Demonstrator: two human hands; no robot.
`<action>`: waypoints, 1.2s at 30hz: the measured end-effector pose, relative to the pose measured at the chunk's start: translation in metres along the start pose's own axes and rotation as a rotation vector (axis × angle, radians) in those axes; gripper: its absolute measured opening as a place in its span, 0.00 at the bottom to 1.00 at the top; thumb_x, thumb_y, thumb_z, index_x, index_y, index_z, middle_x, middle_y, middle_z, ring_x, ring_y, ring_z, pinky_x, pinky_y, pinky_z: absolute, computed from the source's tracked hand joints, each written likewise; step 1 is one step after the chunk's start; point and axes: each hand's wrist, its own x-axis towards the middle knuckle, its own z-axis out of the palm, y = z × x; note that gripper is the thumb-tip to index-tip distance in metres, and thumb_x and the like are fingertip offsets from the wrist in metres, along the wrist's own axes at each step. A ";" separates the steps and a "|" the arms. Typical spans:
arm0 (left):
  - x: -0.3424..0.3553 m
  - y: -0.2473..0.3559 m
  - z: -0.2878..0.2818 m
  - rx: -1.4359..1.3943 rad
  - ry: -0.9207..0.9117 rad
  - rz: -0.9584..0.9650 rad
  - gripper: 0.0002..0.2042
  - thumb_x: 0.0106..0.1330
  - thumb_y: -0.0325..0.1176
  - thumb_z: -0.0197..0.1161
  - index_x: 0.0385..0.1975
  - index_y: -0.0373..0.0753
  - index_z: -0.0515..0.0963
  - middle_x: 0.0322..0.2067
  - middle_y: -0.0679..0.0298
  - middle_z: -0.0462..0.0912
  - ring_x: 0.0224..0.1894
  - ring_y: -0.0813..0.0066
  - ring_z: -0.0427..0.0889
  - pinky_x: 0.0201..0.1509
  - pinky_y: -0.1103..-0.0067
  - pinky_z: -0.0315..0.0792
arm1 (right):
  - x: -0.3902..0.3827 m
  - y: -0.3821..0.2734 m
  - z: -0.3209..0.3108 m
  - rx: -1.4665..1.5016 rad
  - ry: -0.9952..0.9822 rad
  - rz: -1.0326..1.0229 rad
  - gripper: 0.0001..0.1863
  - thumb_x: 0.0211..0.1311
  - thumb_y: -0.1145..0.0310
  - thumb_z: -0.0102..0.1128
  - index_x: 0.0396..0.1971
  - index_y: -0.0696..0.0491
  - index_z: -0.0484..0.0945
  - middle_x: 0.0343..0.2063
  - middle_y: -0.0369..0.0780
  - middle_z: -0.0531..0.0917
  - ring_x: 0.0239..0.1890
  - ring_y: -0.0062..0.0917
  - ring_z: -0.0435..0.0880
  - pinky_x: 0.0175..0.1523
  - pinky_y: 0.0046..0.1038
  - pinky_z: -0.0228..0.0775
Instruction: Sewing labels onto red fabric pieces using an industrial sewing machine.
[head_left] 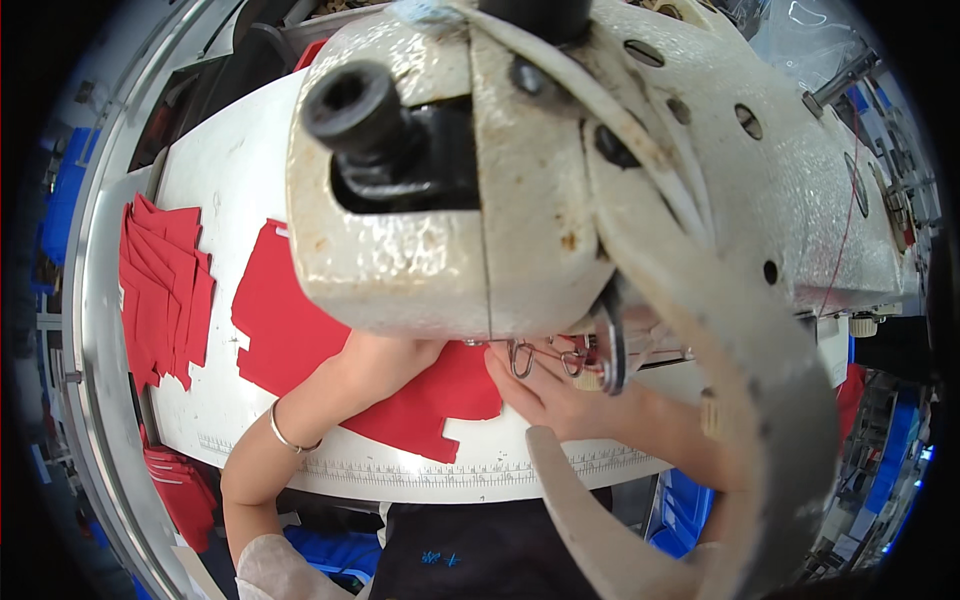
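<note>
Evidently both hands are at work under an industrial sewing machine (400, 270), its worn off-white body stretching from twelve o'clock round to three. A red fabric piece (290, 325) with notched edges lies on the white bench (235, 150), showing from nine o'clock of the machine head down to six. The left hand (385, 362) reaches in from eight o'clock and rests over this fabric, its fingertips out of sight behind the machine head — I cannot tell how far they are spread or whether they pinch the cloth. A bracelet (285, 428) circles that wrist. From four o'clock comes the right hand (565, 405), its fingers stretched toward ten and close to the fabric's edge, partly behind wire thread guides (520, 358); whether it grips anything is also unclear. Farther out at nine o'clock lies a fanned stack of red cut pieces (165, 290); at eight, beyond the bench edge, a red fabric bundle (180, 495) shows. A measuring scale (430, 470) runs along the near edge at six, and a blue bin (685, 510) sits below it, between four and five o'clock.
</note>
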 end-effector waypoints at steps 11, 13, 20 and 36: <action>-0.009 -0.005 -0.008 0.348 -0.105 0.338 0.14 0.54 0.26 0.62 0.41 0.40 0.79 0.41 0.58 0.80 0.42 0.60 0.80 0.48 0.69 0.74 | -0.013 -0.021 0.012 -0.240 0.096 0.003 0.13 0.29 0.69 0.56 0.20 0.59 0.77 0.30 0.44 0.78 0.36 0.30 0.78 0.39 0.32 0.75; -0.008 -0.004 -0.009 0.345 -0.099 0.351 0.14 0.54 0.26 0.62 0.42 0.40 0.79 0.41 0.58 0.80 0.43 0.60 0.80 0.48 0.69 0.74 | -0.011 -0.021 0.006 -0.128 0.039 0.027 0.13 0.29 0.69 0.56 0.21 0.59 0.77 0.29 0.43 0.78 0.36 0.29 0.78 0.36 0.30 0.72; -0.002 0.004 -0.012 0.334 -0.070 0.398 0.14 0.55 0.27 0.63 0.43 0.40 0.78 0.42 0.58 0.80 0.43 0.60 0.80 0.49 0.70 0.74 | -0.010 -0.018 0.005 -0.167 -0.013 -0.006 0.11 0.32 0.69 0.57 0.22 0.58 0.77 0.27 0.41 0.76 0.34 0.29 0.77 0.36 0.29 0.71; -0.002 0.003 -0.008 0.281 -0.058 0.327 0.12 0.56 0.29 0.64 0.40 0.38 0.79 0.39 0.58 0.80 0.41 0.60 0.80 0.46 0.69 0.74 | -0.003 -0.007 -0.009 -0.511 -0.210 -0.268 0.17 0.58 0.73 0.50 0.48 0.57 0.74 0.41 0.39 0.77 0.43 0.26 0.72 0.49 0.27 0.64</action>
